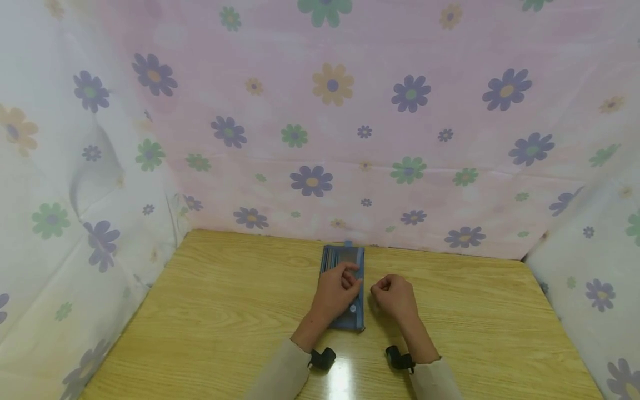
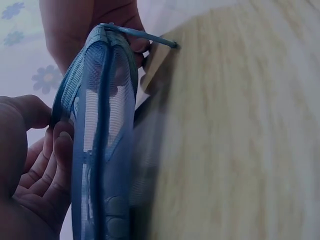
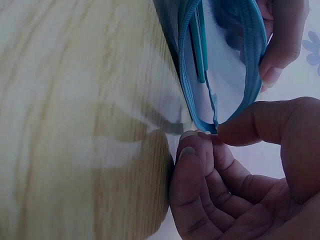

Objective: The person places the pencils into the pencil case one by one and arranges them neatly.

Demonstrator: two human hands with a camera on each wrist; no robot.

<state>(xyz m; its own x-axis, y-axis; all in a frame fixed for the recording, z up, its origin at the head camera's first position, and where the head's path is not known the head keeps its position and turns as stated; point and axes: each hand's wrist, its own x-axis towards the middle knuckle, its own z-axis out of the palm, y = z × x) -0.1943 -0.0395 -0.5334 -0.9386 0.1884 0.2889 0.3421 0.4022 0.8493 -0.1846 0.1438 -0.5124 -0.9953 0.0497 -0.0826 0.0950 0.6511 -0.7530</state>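
A blue mesh pencil case (image 1: 358,319) lies lengthwise on the table, with several pencils (image 1: 330,259) showing through its upper left part. My left hand (image 1: 336,293) lies across it and pinches its zipped rim between thumb and fingers; in the left wrist view the case (image 2: 102,165) stands edge-on beside this hand (image 2: 35,165). Just right of the case is my right hand (image 1: 396,296), its fingers curled. In the right wrist view, that hand's thumb and fingertips (image 3: 187,150) meet at the end of the looped zipper (image 3: 260,55); the exact grip is partly hidden.
The wood-grain table (image 1: 225,300) extends to both sides of the hands. A floral curtain (image 1: 375,144) encloses its back and sides. Black wrist cameras (image 1: 324,358) sit on both wrists. A thin blue strap (image 2: 150,36) sticks out from the case's far end.
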